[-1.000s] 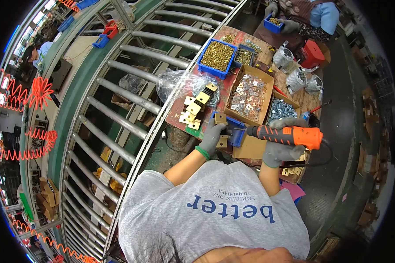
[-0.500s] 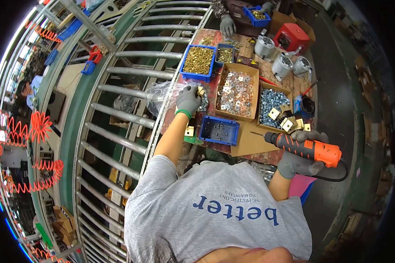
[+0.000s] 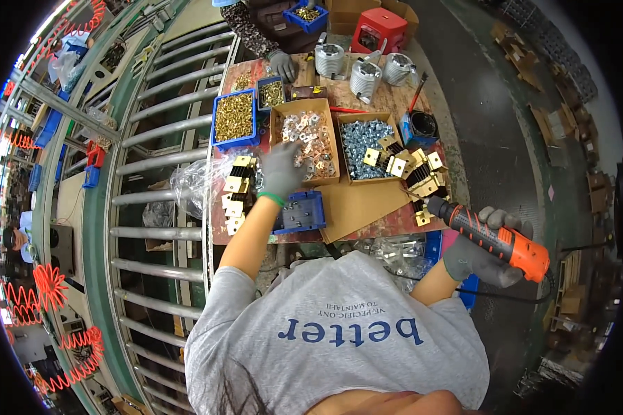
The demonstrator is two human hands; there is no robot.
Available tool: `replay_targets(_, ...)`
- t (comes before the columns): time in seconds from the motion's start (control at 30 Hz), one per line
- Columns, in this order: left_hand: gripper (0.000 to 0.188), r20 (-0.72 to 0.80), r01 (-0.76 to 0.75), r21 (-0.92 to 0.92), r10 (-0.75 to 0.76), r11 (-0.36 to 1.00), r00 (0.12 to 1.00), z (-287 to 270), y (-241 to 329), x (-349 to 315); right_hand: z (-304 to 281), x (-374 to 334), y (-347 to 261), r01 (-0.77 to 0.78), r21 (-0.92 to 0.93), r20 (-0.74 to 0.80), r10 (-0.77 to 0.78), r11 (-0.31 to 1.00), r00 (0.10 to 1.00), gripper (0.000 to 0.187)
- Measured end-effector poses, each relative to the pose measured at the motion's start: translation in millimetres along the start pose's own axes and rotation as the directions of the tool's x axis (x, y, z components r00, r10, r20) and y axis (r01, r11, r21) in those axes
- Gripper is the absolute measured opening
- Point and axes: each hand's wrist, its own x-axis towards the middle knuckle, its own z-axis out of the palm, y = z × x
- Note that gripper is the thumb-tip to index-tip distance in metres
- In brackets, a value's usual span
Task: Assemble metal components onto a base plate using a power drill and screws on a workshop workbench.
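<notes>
My left hand (image 3: 282, 171), in a grey glove, reaches over the near left corner of a cardboard box of square metal washers (image 3: 315, 142). Its fingers are smeared by motion, so I cannot see whether they hold anything. Beside it on the left stands a row of gold-coloured metal blocks (image 3: 235, 185). Just below the hand is a blue tray (image 3: 317, 209) with a few small dark parts. My right hand (image 3: 495, 242), also gloved, is wrapped round an orange and black power screwdriver (image 3: 491, 235). The tool's tip points left, near a pile of gold-coloured blocks with dark plates (image 3: 422, 176).
Silvery fasteners (image 3: 367, 138) fill a second cardboard box. A blue bin of brass-coloured fasteners (image 3: 234, 116) stands far left. Ribbed metal cylinders (image 3: 365, 77) and a red stool (image 3: 379, 29) are at the back. Across the table rests a co-worker's gloved hand (image 3: 282, 66). A roller conveyor (image 3: 163, 200) runs along the left.
The view has swung, so the table sits further left. My left hand has moved from beside the brass-coloured block row to the box of washers. My right hand keeps the screwdriver.
</notes>
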Motion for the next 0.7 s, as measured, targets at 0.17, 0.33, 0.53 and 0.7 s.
replay_targets(0.17, 0.047, 0.173, -0.346, 0.009, 0.339, 0.938, 0.925, 62, 85, 18, -13, -3, -6, 0.018, 0.024, -0.064, -0.016, 1.0, 0.998, 0.066)
replay_targets(0.33, 0.05, 0.441, -0.324, 0.101, 0.25, 0.941, 0.862, 99, 133, 56, -47, -5, -35, 0.029, -0.069, -0.126, -0.037, 0.997, 0.991, 0.069)
replay_targets(0.53, 0.053, 0.486, -0.347, 0.169, 0.229, 0.923, 0.844, 117, 146, 73, -65, 1, -48, 0.106, -0.174, -0.137, -0.131, 0.979, 0.982, 0.073)
replay_targets(0.7, 0.041, 0.234, -0.432, 0.072, 0.406, 0.899, 0.883, 114, 128, 62, -75, 9, -39, 0.022, -0.025, -0.061, -0.024, 0.999, 0.998, 0.075)
